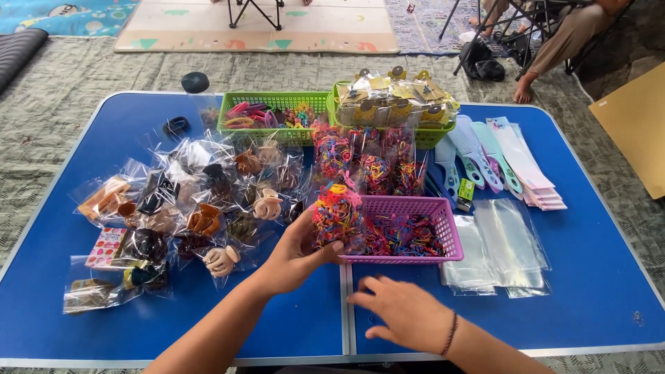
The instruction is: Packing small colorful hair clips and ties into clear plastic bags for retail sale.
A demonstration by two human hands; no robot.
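Clear bag of multicoloured hair bands (335, 216) upright at left end of purple basket (402, 234), mid-table; left hand (294, 255) clamped on its lower edge; right hand (405, 315) flat on blue table (277, 325), fingers spread, holding nothing; packaged hair claws (201, 208) left; green baskets (277, 114) behind; combs (478, 156) and empty clear bags (499, 253) right.

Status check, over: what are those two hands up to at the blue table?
Left hand holds a clear bag of coloured elastic bands beside the purple basket. Right hand flat on the blue table, holding nothing. Packed hair clips lie left.
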